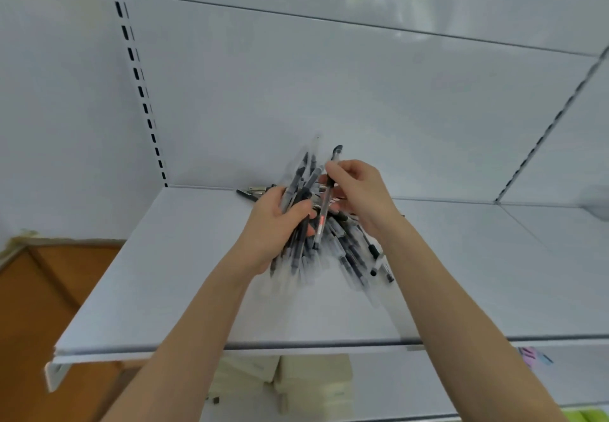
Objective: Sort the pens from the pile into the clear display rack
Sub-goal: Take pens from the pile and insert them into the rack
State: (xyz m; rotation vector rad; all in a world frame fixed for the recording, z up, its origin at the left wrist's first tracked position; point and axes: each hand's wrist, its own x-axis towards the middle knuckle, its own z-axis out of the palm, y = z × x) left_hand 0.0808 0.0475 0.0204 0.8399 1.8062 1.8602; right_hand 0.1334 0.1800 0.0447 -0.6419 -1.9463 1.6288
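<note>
A pile of black-capped clear pens [354, 253] lies on the white shelf [171, 290], near its back. My left hand [276, 224] grips a fanned bundle of pens [298, 187], held upright above the pile. My right hand [357, 191] pinches a single pen [324, 210] with a red label, held nearly vertical beside the bundle. A few loose pens [253, 191] lie at the back wall to the left. No clear display rack is in view.
White back panels and slotted uprights [138, 82] enclose the shelf. A pale rounded object [598, 201] sits at the far right edge. Below the shelf stand cream boxes [309, 379]. A wooden surface [43, 290] lies at the lower left.
</note>
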